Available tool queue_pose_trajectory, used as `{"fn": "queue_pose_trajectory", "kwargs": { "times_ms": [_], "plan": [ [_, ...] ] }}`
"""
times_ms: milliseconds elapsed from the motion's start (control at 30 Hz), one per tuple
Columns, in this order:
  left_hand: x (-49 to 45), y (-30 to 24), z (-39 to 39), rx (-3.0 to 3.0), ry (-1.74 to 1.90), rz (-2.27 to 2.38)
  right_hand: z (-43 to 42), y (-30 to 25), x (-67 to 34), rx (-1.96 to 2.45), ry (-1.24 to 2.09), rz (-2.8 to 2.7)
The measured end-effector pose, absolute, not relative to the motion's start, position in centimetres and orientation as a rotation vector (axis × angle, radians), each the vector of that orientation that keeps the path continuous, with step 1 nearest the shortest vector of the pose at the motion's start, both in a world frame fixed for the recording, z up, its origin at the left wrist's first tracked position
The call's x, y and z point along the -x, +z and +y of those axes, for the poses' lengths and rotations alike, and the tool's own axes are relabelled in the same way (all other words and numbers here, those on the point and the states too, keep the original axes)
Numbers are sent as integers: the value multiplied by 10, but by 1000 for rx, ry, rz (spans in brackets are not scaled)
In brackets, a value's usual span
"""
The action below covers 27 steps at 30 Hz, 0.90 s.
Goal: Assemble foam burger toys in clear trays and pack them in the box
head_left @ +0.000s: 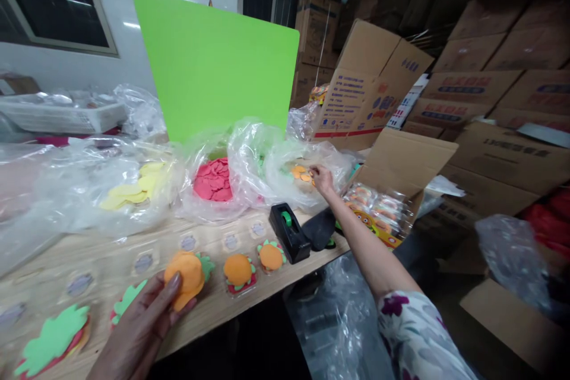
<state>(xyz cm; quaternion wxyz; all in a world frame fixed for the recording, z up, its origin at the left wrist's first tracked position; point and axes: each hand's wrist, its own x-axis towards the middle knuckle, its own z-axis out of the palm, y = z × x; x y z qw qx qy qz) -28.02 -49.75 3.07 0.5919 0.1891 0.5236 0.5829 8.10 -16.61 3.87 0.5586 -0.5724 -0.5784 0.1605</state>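
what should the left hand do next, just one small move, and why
I'd probably lay one of the orange pieces the left hand holds on the green-topped stack just left of them: the visible part of that stack shows no orange, while the two orange-topped stacks farther right already have theirs.

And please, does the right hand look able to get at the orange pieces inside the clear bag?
Probably yes: the right hand is at the open bag, its fingertips close beside the orange pieces, and nothing visible blocks the way.
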Motion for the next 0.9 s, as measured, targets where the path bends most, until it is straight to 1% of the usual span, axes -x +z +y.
{"fn": "queue_pose_trajectory", "kwargs": {
  "times_ms": [200, 333, 400, 500, 633, 767, 900],
  "plan": [
    [274, 29, -492, -477, 1359, 1171, -169, 54, -63, 1345, 303, -1473],
    [274, 28, -489, -509, 1378, 1127, -215, 62, -23, 1231, 350, -1564],
    [272, 31, -488, -513, 1401, 1119, -257, 64, 7, 1157, 450, -1630],
    [264, 34, -486, -538, 1455, 1054, -329, 68, 55, 928, 741, -1883],
    [258, 33, -484, -647, 1441, 992, -395, 65, 104, 750, 922, -2142],
    [268, 29, -493, -670, 1502, 968, -405, 53, 126, 700, 1003, -2018],
    [297, 24, -512, -627, 1667, 1074, -389, 42, 126, 823, 1305, -1702]
  ]
}}
